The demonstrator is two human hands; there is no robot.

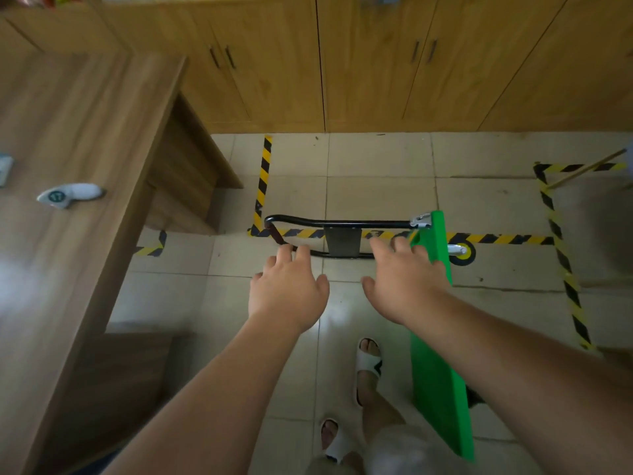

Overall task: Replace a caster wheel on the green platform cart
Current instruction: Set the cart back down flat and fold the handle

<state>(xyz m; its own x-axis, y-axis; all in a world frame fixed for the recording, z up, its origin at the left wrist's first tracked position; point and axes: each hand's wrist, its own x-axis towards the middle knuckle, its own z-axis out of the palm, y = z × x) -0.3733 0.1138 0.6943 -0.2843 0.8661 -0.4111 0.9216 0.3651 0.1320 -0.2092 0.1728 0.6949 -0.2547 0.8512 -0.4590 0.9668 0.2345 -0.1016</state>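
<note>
Two open hands over the green platform cart (440,371), which stands on its edge on the floor.

The right hand (404,282) has its fingers spread at the cart's top edge, though contact cannot be told. The left hand (287,289), also open and holding nothing, has its fingertips by the lower bar of the black handle (342,222) jutting left of the cart. A yellow caster wheel (462,253) shows just right of the right hand, beyond the cart.

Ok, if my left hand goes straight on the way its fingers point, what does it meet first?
Your left hand would probably meet the near tube of the cart's black handle first. The fingertips look almost on it, though the height above it is hard to judge.
</note>
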